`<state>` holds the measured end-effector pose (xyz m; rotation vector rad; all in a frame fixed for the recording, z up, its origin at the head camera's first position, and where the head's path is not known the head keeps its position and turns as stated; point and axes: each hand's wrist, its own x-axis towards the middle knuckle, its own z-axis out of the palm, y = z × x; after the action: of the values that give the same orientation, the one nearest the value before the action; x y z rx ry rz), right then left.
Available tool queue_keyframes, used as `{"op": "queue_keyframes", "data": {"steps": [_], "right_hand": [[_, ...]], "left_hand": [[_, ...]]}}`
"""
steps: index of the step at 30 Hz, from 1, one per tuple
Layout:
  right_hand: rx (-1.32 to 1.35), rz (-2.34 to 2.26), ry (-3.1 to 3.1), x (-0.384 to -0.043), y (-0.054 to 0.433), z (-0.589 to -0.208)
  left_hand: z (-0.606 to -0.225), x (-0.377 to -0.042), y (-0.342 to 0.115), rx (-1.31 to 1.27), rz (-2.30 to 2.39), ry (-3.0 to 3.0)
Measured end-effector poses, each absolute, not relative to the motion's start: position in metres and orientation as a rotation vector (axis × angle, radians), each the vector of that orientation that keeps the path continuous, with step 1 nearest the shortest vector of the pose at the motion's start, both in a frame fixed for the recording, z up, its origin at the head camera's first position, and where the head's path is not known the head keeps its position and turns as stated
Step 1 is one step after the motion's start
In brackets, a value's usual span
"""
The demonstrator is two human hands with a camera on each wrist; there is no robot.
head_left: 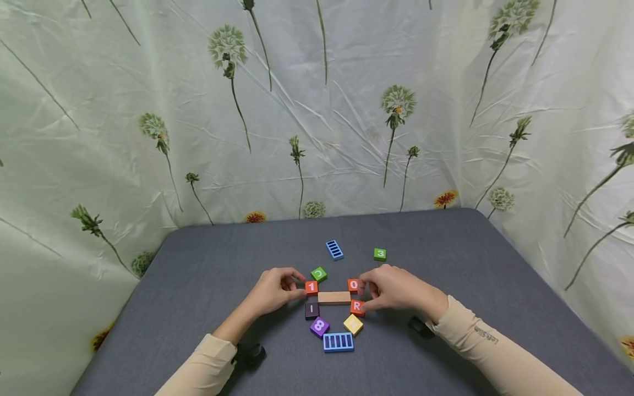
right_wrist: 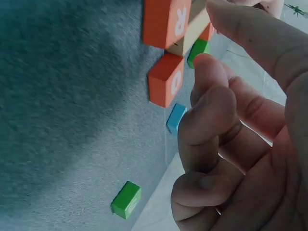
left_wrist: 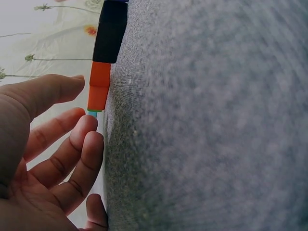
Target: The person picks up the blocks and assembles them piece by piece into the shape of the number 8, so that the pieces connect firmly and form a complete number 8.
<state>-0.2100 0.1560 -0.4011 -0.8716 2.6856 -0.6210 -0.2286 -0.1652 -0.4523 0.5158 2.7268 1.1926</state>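
Note:
My left hand [head_left: 274,289] is beside an orange block marked 1 [head_left: 311,287]; in the left wrist view a gap shows between its thumb [left_wrist: 67,89] and the block. A natural wooden bar [head_left: 334,298] lies flat just right of that block. Across the bar, my right hand [head_left: 396,289] hovers with loosely bent fingers near an orange block marked 0 or O [head_left: 353,285], its thumb by an orange R block [head_left: 357,308]. Neither hand visibly grips anything. Below the 1 lies a black block [head_left: 311,311]; a green block [head_left: 318,274] sits above it.
A purple 8 block [head_left: 319,326], a yellow block [head_left: 353,325] and a blue slotted block [head_left: 338,342] lie nearer the front. Farther back are another blue slotted block [head_left: 334,250] and a green 3 block [head_left: 380,254]. A flowered curtain hangs behind the grey table [head_left: 223,253].

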Motion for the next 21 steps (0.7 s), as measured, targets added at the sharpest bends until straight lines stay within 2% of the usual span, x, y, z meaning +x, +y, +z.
{"op": "queue_keyframes", "data": {"steps": [21], "right_hand": [[-0.842,-0.578,2.696,-0.202,0.155,-0.415]], "left_hand": [[-0.455,-0.230,-0.165,0.512,1.179,2.731]]}}
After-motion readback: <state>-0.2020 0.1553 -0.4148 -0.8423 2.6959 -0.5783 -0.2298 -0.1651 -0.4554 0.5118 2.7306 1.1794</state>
